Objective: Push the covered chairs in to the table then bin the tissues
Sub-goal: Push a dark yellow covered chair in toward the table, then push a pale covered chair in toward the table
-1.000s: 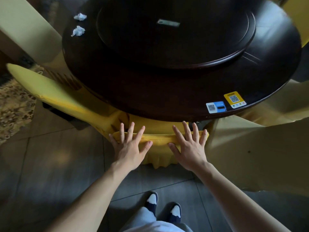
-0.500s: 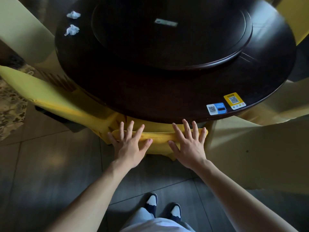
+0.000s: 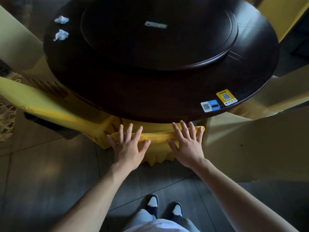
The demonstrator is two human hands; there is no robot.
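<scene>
Single head cam, wide-angle, looks fwd + steeply down from standing height. Round worktop [image 3: 150, 101] fills far half, floor [image 3: 41, 181] near, own shoes [image 3: 153, 202] at bottom edge.

1. A raised round turntable [image 3: 158, 36] sits at the centre, with a small pale label [image 3: 156, 25] on it toward 12 o'clock.
2. A blue and white QR sticker [image 3: 210, 105] and a yellow QR sticker [image 3: 226, 97] lie side by side at 4 o'clock.
3. A patterned rug [image 3: 6, 118] shows at 9 o'clock.
4. Grey floor tiles [image 3: 41, 181] fill 6 to 8 o'clock.
5. Two dark shoes with white toes [image 3: 164, 208] stand at 6 o'clock.
</scene>
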